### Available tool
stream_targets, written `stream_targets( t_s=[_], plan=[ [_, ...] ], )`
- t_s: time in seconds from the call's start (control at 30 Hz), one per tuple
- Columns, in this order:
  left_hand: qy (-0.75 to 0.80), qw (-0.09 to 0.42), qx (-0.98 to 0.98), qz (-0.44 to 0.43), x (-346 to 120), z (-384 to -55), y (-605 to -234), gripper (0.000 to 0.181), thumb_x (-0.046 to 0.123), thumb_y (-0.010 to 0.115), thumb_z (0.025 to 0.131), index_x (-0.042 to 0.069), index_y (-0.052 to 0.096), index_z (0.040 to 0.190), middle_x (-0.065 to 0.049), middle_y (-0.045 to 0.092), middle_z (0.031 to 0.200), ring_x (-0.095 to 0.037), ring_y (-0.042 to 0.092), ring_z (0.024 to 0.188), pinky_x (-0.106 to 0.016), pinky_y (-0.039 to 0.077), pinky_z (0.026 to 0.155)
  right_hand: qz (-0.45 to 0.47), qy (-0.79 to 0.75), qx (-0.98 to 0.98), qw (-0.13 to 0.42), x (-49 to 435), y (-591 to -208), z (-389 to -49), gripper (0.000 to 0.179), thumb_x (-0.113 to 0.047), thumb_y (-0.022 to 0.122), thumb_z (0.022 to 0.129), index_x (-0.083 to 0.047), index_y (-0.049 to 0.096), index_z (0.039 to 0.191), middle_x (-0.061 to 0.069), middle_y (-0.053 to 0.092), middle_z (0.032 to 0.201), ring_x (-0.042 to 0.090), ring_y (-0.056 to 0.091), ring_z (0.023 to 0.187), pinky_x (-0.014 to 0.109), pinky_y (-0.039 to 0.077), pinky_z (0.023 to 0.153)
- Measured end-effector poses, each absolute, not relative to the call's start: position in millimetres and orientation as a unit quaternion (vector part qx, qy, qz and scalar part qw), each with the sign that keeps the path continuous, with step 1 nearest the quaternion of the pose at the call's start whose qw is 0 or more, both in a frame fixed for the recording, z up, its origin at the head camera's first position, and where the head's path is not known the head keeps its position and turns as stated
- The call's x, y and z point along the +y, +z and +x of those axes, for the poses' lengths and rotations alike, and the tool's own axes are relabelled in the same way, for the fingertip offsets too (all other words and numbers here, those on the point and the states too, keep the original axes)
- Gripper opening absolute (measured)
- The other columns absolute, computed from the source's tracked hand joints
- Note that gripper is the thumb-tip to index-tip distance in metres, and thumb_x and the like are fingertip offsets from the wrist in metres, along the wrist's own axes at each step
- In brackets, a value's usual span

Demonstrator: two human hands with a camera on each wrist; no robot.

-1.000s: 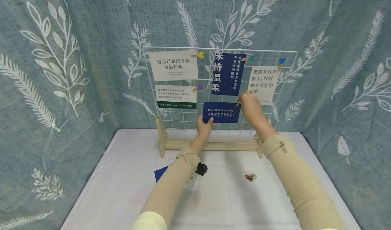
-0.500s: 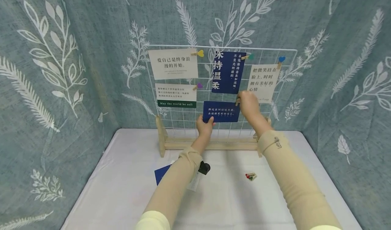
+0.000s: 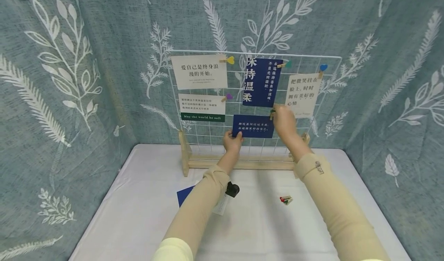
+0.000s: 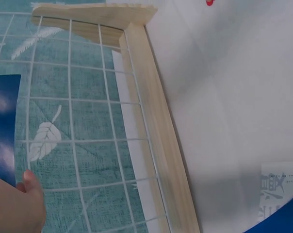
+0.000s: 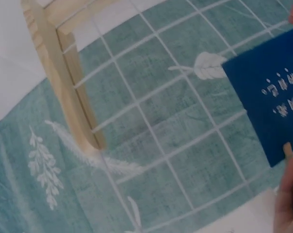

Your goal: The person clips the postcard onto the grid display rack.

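Note:
A small blue card (image 3: 253, 126) with white writing lies against the white wire grid (image 3: 208, 138) in the head view. My left hand (image 3: 233, 142) pinches its lower left corner, thumb in front. At the upper right corner, my right hand (image 3: 286, 124) pinches a small wooden clothespin (image 3: 271, 115). In the right wrist view the clothespin's tip (image 5: 287, 149) lies over the edge of the blue card (image 5: 268, 97), with the fingers of the right hand (image 5: 288, 196) behind it. The left wrist view shows part of the left hand (image 4: 20, 206) at the card's edge.
Other cards hang clipped on the grid: a tall blue card (image 3: 260, 81), a white card (image 3: 199, 72), a green-striped card (image 3: 202, 108) and a white card (image 3: 301, 95). Loose clothespins (image 3: 286, 200), a black object (image 3: 232, 189) and a blue card (image 3: 185, 194) lie on the table.
The head view shifts slightly. Both hands stay at the same corners of the card; the right hand turns slightly, and a green bit on the clothespin now shows.

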State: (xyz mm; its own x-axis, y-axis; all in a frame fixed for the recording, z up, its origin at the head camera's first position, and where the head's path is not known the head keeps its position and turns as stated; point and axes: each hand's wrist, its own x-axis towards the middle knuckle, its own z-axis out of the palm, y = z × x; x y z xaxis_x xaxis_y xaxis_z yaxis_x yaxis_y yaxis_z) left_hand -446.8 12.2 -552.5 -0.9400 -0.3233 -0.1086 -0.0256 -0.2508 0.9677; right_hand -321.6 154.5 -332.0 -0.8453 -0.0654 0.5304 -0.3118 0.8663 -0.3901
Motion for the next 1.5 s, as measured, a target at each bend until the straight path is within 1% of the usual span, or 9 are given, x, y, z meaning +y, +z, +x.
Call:
stream_targets(
  t_s=[0.27,0.43,0.47,0.67,0.8,0.93,1.07,1.33,1.5],
  plan=[
    [-0.773,0.107,-0.609,0.141,6,-399,-511,0.030,0.012,0.068,0.086,0.003,0.053,0.111,-0.011,0.059,0.081,-0.021,0.067,0.072,-0.025,0.057,0.066,0.148,0.249,-0.885,0.365,162,-349,-316,0.017,0.005,0.058,0.086,0.011,0.063,0.100,0.025,0.069,0.090,0.035,0.067,0.072,0.040,0.057,0.065],
    [-0.767,0.072,-0.617,0.160,2,-337,-442,0.035,0.012,0.064,0.089,0.001,0.052,0.120,-0.014,0.060,0.093,-0.025,0.067,0.084,-0.033,0.056,0.085,0.143,0.259,-0.874,0.386,163,-353,-315,0.013,0.003,0.059,0.086,0.008,0.066,0.096,0.020,0.068,0.075,0.029,0.060,0.057,0.032,0.048,0.052],
    [-0.764,0.063,-0.620,0.167,1,-326,-430,0.043,0.023,0.068,0.086,0.001,0.053,0.119,-0.012,0.060,0.092,-0.022,0.067,0.083,-0.033,0.055,0.088,0.141,0.264,-0.874,0.383,163,-354,-314,0.013,0.002,0.059,0.086,0.008,0.066,0.095,0.020,0.067,0.073,0.028,0.058,0.056,0.032,0.047,0.051],
    [-0.782,0.092,-0.601,0.138,-2,-394,-518,0.055,0.042,0.074,0.074,0.010,0.058,0.116,-0.007,0.066,0.088,-0.016,0.069,0.076,-0.025,0.058,0.073,0.137,0.271,-0.875,0.378,162,-358,-310,0.013,-0.003,0.061,0.087,0.007,0.066,0.094,0.019,0.067,0.075,0.028,0.060,0.060,0.037,0.050,0.055],
    [-0.786,0.096,-0.596,0.134,-4,-416,-545,0.048,0.025,0.073,0.081,0.006,0.057,0.122,-0.010,0.066,0.091,-0.021,0.069,0.079,-0.027,0.058,0.072,0.134,0.267,-0.876,0.379,162,-360,-308,0.011,-0.004,0.062,0.087,0.006,0.066,0.091,0.018,0.067,0.073,0.027,0.059,0.057,0.036,0.049,0.054],
    [-0.797,0.090,-0.583,0.129,-8,-487,-625,0.055,0.038,0.080,0.070,0.019,0.061,0.119,-0.006,0.067,0.091,-0.018,0.068,0.077,-0.027,0.058,0.067,0.128,0.264,-0.879,0.376,162,-361,-306,0.011,-0.005,0.062,0.087,0.004,0.067,0.090,0.017,0.066,0.070,0.027,0.057,0.055,0.035,0.047,0.052],
    [-0.799,0.095,-0.581,0.122,-13,-501,-647,0.055,0.046,0.082,0.062,0.025,0.065,0.110,-0.003,0.068,0.089,-0.017,0.067,0.075,-0.027,0.058,0.064,0.130,0.263,-0.881,0.372,162,-363,-304,0.011,-0.005,0.062,0.087,0.004,0.067,0.090,0.016,0.065,0.070,0.026,0.056,0.055,0.034,0.046,0.052],
    [-0.777,0.089,-0.605,0.146,-21,-365,-497,0.033,0.017,0.072,0.083,0.008,0.064,0.113,-0.012,0.069,0.096,-0.023,0.068,0.085,-0.030,0.057,0.075,0.134,0.274,-0.877,0.372,165,-369,-299,0.011,-0.004,0.062,0.087,0.005,0.067,0.091,0.018,0.065,0.071,0.028,0.057,0.056,0.036,0.048,0.052],
    [-0.786,0.100,-0.598,0.119,-35,-364,-503,0.028,0.022,0.076,0.079,0.013,0.067,0.104,-0.005,0.070,0.088,-0.017,0.067,0.079,-0.026,0.057,0.069,0.140,0.261,-0.883,0.363,166,-373,-295,0.012,-0.005,0.062,0.087,0.005,0.066,0.092,0.017,0.065,0.072,0.027,0.058,0.057,0.036,0.048,0.052]
  ],
)
